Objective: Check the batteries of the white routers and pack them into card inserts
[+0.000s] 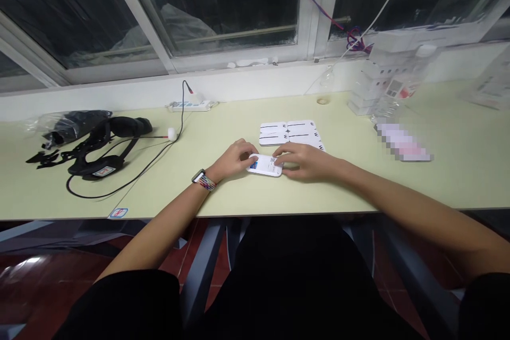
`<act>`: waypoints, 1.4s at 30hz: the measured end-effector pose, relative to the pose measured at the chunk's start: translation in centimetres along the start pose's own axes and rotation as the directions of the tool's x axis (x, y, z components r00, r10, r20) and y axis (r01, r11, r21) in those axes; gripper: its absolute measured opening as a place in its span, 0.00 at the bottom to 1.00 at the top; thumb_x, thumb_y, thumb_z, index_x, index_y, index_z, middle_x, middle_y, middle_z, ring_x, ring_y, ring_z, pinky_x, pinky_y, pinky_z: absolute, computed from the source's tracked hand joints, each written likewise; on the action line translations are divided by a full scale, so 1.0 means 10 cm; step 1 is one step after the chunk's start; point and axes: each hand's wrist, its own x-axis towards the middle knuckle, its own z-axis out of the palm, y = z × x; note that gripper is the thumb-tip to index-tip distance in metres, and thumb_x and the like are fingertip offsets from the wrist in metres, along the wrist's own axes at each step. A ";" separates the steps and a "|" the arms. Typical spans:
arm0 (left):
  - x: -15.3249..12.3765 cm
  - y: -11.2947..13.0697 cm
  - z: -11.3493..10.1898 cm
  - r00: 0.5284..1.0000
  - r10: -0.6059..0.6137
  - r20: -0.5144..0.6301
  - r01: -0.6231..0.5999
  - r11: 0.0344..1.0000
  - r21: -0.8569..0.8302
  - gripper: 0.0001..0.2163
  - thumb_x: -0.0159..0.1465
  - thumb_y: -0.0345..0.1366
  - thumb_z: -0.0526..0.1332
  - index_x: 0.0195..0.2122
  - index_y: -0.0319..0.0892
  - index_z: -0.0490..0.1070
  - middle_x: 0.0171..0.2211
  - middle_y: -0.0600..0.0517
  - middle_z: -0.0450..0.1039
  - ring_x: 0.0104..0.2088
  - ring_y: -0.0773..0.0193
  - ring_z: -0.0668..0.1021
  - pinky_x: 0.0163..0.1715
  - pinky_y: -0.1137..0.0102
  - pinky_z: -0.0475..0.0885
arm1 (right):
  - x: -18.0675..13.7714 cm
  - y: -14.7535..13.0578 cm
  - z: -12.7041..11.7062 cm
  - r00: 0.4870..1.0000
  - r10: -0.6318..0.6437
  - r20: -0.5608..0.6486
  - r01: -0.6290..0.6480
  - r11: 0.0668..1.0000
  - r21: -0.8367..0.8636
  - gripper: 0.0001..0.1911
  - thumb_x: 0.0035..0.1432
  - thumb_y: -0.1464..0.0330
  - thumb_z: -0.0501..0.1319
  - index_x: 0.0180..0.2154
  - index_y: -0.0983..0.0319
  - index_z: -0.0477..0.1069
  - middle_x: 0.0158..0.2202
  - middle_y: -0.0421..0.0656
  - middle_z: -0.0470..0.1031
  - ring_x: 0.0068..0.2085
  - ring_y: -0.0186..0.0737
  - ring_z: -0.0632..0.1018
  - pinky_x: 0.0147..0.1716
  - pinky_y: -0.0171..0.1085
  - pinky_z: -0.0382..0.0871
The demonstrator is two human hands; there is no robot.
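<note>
A small white card with rounded corners, perhaps a stack of them, lies between my hands near the table's front. It carries a blue print on its left part and a QR-like square on its right. My left hand, with a watch on a patterned band at the wrist, grips the left end, thumb on top. From the other side my right hand holds the right end between bent fingers. Just beyond lie several white cards with black lines and marks, set edge to edge; my right hand hides part of them.
Black head-strap gear with a cable sits on the left, before a crumpled black bag. A power strip stands by the wall. At right are a clear bottle, white boxes and a blurred-out pinkish item.
</note>
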 end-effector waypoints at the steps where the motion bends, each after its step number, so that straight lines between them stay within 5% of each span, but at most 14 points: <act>1: 0.00 0.01 -0.01 1.000 0.023 0.009 -0.023 1.000 0.021 0.12 0.72 0.45 0.62 0.40 0.46 0.81 0.36 0.47 0.79 0.44 0.49 0.78 0.45 0.55 0.76 | 0.00 -0.01 0.02 1.000 -0.014 -0.006 0.014 1.000 -0.002 0.15 0.69 0.71 0.63 0.52 0.52 0.84 0.59 0.46 0.81 0.54 0.49 0.82 0.52 0.49 0.80; 7: -0.01 0.07 -0.03 0.995 0.099 0.029 -0.098 0.994 -0.053 0.10 0.71 0.44 0.66 0.47 0.46 0.80 0.48 0.46 0.79 0.53 0.49 0.77 0.57 0.52 0.74 | 0.04 -0.02 0.07 0.993 -0.121 -0.017 0.120 0.991 -0.065 0.10 0.67 0.73 0.63 0.47 0.61 0.83 0.53 0.51 0.84 0.51 0.48 0.83 0.50 0.49 0.80; 11: -0.04 0.05 0.02 0.991 0.078 0.106 -0.048 0.964 -0.263 0.26 0.64 0.46 0.76 0.62 0.51 0.75 0.60 0.45 0.76 0.61 0.47 0.79 0.63 0.52 0.75 | 0.05 -0.04 0.06 0.992 -0.128 -0.006 0.127 0.986 -0.106 0.09 0.67 0.72 0.63 0.45 0.61 0.82 0.52 0.51 0.85 0.52 0.49 0.83 0.51 0.49 0.80; 25: -0.08 0.14 0.06 0.995 0.054 0.080 -0.037 0.980 -0.197 0.36 0.58 0.41 0.79 0.68 0.52 0.72 0.56 0.46 0.81 0.56 0.47 0.82 0.55 0.54 0.77 | 0.09 -0.19 0.10 0.973 -0.167 0.156 0.223 0.852 -0.474 0.10 0.71 0.74 0.59 0.40 0.65 0.80 0.40 0.48 0.84 0.38 0.42 0.76 0.36 0.42 0.64; 35: -0.09 0.16 0.05 0.995 0.057 0.077 -0.044 0.985 -0.169 0.36 0.59 0.45 0.79 0.68 0.52 0.72 0.57 0.44 0.81 0.55 0.47 0.82 0.53 0.56 0.78 | 0.10 -0.21 0.05 0.929 -0.243 0.280 0.364 0.742 -0.562 0.15 0.75 0.82 0.54 0.44 0.64 0.77 0.42 0.46 0.83 0.41 0.41 0.77 0.37 0.41 0.66; 42: -0.10 0.18 0.06 0.994 0.040 0.097 -0.020 0.980 -0.200 0.38 0.58 0.45 0.78 0.69 0.51 0.71 0.57 0.45 0.81 0.55 0.49 0.82 0.55 0.55 0.78 | 0.10 -0.28 0.01 0.910 -0.218 0.353 0.397 0.704 -0.589 0.14 0.72 0.86 0.56 0.47 0.65 0.74 0.42 0.46 0.81 0.38 0.39 0.78 0.28 0.39 0.57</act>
